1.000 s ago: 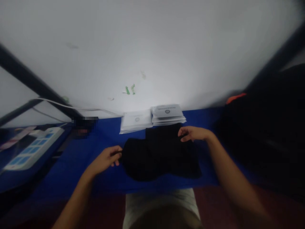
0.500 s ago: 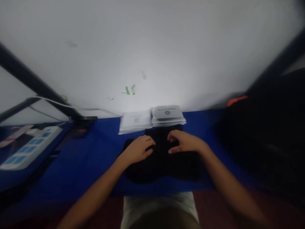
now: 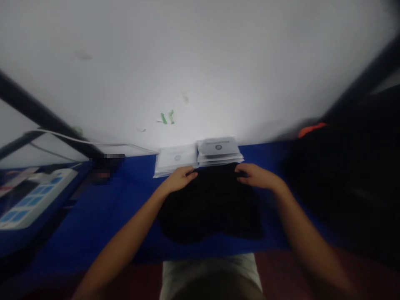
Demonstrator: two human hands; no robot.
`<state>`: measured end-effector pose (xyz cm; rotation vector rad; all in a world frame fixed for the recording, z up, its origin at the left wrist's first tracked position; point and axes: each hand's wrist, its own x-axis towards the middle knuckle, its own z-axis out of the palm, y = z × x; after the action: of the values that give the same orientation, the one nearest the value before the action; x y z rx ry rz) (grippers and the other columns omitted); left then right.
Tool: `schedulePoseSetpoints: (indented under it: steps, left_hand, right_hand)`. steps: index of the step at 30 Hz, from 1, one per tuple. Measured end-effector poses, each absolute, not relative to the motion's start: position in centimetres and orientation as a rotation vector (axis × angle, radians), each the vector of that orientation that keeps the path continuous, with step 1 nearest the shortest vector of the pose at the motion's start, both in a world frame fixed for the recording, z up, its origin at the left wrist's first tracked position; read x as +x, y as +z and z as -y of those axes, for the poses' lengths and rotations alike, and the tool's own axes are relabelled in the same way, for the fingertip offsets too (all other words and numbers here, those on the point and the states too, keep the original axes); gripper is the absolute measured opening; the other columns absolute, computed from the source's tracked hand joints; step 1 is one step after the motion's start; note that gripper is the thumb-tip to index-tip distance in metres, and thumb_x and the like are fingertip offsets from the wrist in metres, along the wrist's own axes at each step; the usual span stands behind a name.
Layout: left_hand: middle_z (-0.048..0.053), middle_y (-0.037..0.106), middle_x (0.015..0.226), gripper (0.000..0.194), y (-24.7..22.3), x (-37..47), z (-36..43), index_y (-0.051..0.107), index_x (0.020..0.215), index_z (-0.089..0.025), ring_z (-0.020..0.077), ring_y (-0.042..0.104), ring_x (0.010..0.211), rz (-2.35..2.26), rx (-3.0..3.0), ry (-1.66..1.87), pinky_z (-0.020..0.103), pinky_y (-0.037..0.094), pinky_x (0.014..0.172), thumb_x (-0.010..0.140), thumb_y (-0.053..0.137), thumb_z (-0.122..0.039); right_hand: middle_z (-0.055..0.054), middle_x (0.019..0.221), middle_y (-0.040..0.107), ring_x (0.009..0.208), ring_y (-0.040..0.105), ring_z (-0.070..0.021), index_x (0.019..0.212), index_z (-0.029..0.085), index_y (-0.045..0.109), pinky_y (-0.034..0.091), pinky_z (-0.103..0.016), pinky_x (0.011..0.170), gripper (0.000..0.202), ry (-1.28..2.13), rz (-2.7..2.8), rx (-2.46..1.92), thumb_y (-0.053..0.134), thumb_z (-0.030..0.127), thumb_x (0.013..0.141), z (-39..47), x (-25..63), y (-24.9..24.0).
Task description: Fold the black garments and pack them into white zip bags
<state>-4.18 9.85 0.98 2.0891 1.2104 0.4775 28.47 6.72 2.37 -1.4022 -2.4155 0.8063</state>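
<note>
A dark pair of black shorts (image 3: 212, 204) lies spread on the blue tabletop (image 3: 121, 208), its narrow waist edge away from me and a shallow notch along the near edge. At the far left corner of that waist, my left hand (image 3: 180, 179) is closed, thumb and fingers pinching the cloth. My right hand (image 3: 258, 176) pinches the far right corner in the same way. Just beyond the waist edge lie two stacks of flat packets in clear plastic, a left stack (image 3: 175, 160) and a taller right stack (image 3: 218, 149), both with a round printed mark.
On the left stands a white power strip (image 3: 37, 200) with blue sockets. A white cable (image 3: 125, 144) runs along the wall (image 3: 250, 75) behind the table. A large black mass (image 3: 350, 187) fills the right side, with an orange piece (image 3: 312, 129) at its top.
Both hands have moved apart and outward, from over the middle of the shorts to the waist corners. The waist is now spread wider and flatter.
</note>
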Motion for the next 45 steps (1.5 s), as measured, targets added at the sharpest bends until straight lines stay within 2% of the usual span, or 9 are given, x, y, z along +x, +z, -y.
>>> schedulePoseSetpoints:
  steps: [4,11,18,21,25,30,36,41,45]
  left_hand:
    - [0.003,0.058,0.067,0.03,0.7,-3.9,-10.6,0.055,0.068,-0.021,0.0195,0.054,0.065,-1.452,2.261,0.332,0.029,0.038,0.062,0.089,0.047,-0.041]
    - [0.012,0.062,0.086,0.024,0.9,-3.4,-8.4,0.06,0.088,-0.018,0.0292,0.059,0.085,-1.724,2.413,0.335,0.037,0.041,0.075,0.09,0.051,-0.04]
    - [0.007,0.063,0.098,0.029,2.1,-6.5,-6.1,0.065,0.1,-0.022,0.0229,0.058,0.093,-1.111,2.503,0.216,0.034,0.044,0.085,0.092,0.052,-0.047]
    - [0.007,0.062,0.1,0.021,2.0,-7.4,-5.8,0.064,0.1,-0.021,0.023,0.057,0.097,-1.043,2.493,0.214,0.036,0.043,0.088,0.092,0.056,-0.038]
    - [0.006,0.062,0.101,0.013,2.9,-7.7,-4.7,0.06,0.097,-0.02,0.0219,0.056,0.099,-1.033,2.491,0.358,0.037,0.044,0.089,0.093,0.052,-0.029]
    - [0.003,0.066,0.091,0.02,5.2,-7.7,-1.8,0.06,0.098,-0.021,0.0169,0.061,0.082,-0.885,2.304,0.26,0.029,0.047,0.075,0.09,0.059,-0.039]
    - [0.004,0.071,0.077,0.039,4.2,-7.5,-1.0,0.062,0.106,-0.019,0.0154,0.067,0.067,-0.725,1.841,-0.134,0.022,0.048,0.058,0.084,0.064,-0.051]
    - [0.003,0.07,0.078,0.034,3.4,-6.4,-2.5,0.063,0.1,-0.019,0.0144,0.065,0.065,-0.824,1.984,0.054,0.024,0.049,0.061,0.089,0.058,-0.051]
    - [0.01,0.065,0.119,0.042,2.8,-4.2,-2.9,0.06,0.119,-0.021,0.0239,0.059,0.113,-0.832,2.38,0.303,0.038,0.045,0.098,0.089,0.057,-0.05]
  right_hand:
    - [-0.009,0.096,0.066,0.086,0.06,-0.0232,0.098,0.018,0.059,0.043,-0.031,0.076,0.015,0.526,2.3,-1.531,0.057,0.024,0.085,-7.4,28.5,1.8]
    - [-0.011,0.093,0.068,0.082,0.062,-0.026,0.102,0.02,0.057,0.037,-0.03,0.061,0.02,0.145,2.045,-2.059,0.056,0.034,0.088,-7.9,27.2,1.1]
    - [-0.006,0.085,0.068,0.075,0.061,-0.0199,0.09,0.018,0.065,0.042,-0.028,0.065,0.026,0.78,2.381,-1.466,0.067,0.042,0.08,-6.8,26.4,2.0]
    - [-0.006,0.085,0.069,0.076,0.062,-0.0207,0.093,0.017,0.07,0.043,-0.028,0.066,0.028,1.026,2.461,-1.444,0.071,0.039,0.074,-6.7,26.2,1.8]
    - [-0.004,0.083,0.07,0.076,0.062,-0.0196,0.091,0.016,0.073,0.044,-0.029,0.07,0.025,1.202,2.407,-1.343,0.067,0.036,0.077,-6.8,26.9,2.3]
    - [-0.004,0.084,0.073,0.08,0.066,-0.0181,0.088,0.016,0.076,0.048,-0.028,0.075,0.03,1.512,2.271,-1.146,0.074,0.042,0.074,-5.7,28.3,4.4]
    - [-0.003,0.065,0.07,0.057,0.067,-0.0145,0.088,0.013,0.072,0.053,-0.023,0.054,0.036,2.099,2.017,-1.279,0.075,0.046,0.073,-4.3,26.9,3.9]
    - [-0.005,0.075,0.072,0.063,0.071,-0.0179,0.089,0.014,0.064,0.057,-0.024,0.048,0.034,1.958,1.736,-1.274,0.077,0.042,0.075,-5.7,25.4,1.7]
    - [-0.008,0.078,0.074,0.059,0.071,-0.0161,0.09,0.014,0.063,0.058,-0.023,0.046,0.021,1.601,1.225,-1.286,0.069,0.033,0.085,-7.4,25.2,0.2]
